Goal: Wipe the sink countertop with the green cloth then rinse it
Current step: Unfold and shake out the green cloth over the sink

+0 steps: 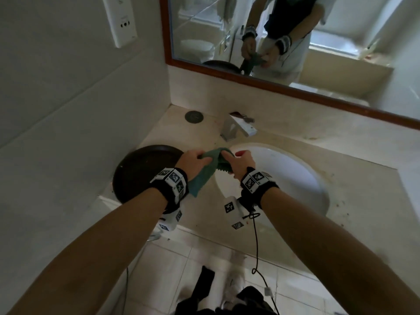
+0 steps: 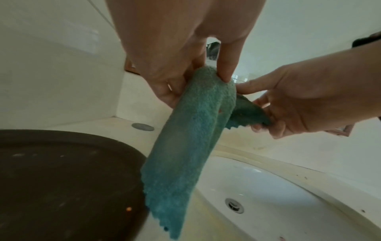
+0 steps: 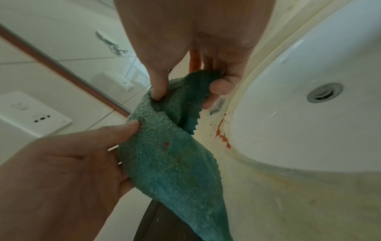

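Observation:
A green cloth (image 1: 205, 172) (image 2: 185, 146) (image 3: 171, 156) hangs in the air over the countertop (image 1: 354, 185), just left of the white sink basin (image 1: 284, 176). My left hand (image 1: 193, 161) (image 2: 181, 65) pinches its upper fold between thumb and fingers, and the long end dangles down. My right hand (image 1: 238, 162) (image 3: 185, 68) grips the other end, thumb pressed into the fabric. An orange-red smear (image 3: 222, 135) lies on the countertop at the basin's rim. The basin's drain (image 2: 234, 205) (image 3: 323, 93) shows below.
A dark round tray (image 1: 145, 171) (image 2: 62, 179) sits on the counter left of the basin. A chrome faucet (image 1: 236, 128) stands behind the sink. A framed mirror (image 1: 284, 42) hangs above. A wall socket plate (image 1: 120, 19) is at the upper left. A round cap (image 1: 193, 116) lies in the back corner.

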`<control>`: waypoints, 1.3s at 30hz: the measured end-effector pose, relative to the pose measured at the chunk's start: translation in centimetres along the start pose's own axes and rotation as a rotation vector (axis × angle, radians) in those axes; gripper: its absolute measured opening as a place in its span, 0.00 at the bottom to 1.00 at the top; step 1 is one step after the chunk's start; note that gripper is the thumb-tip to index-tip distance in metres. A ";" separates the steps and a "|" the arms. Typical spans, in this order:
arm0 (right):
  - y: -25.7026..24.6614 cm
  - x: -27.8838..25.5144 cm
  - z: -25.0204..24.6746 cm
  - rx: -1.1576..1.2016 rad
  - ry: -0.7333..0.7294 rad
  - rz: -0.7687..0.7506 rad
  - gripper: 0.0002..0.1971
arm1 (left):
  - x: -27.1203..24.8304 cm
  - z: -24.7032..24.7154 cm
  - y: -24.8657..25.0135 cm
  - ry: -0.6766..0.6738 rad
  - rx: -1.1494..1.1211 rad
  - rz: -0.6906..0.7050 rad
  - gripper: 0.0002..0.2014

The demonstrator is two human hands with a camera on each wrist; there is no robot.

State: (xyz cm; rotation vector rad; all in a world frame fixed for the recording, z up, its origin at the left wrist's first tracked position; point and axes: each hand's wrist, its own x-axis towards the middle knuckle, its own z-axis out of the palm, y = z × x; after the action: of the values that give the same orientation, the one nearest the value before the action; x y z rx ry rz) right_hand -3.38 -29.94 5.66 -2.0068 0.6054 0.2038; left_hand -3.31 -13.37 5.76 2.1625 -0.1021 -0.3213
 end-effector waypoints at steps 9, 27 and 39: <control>4.8 0.6 -8.1 0.135 -0.076 0.182 0.34 | 1.0 6.4 6.6 0.032 -0.090 0.014 0.10; 10.5 6.1 -21.9 0.485 -0.050 -0.044 0.07 | 3.0 18.3 14.2 -0.031 0.003 -0.100 0.10; 11.3 6.1 -23.9 0.412 -0.227 -0.117 0.10 | 1.9 20.9 14.9 -0.125 -0.105 -0.155 0.18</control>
State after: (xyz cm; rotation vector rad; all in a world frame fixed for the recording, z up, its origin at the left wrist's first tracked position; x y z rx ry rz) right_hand -6.36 -56.93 6.40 -1.5873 0.3499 0.2135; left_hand -6.40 -38.91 6.17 2.0491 0.0116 -0.5392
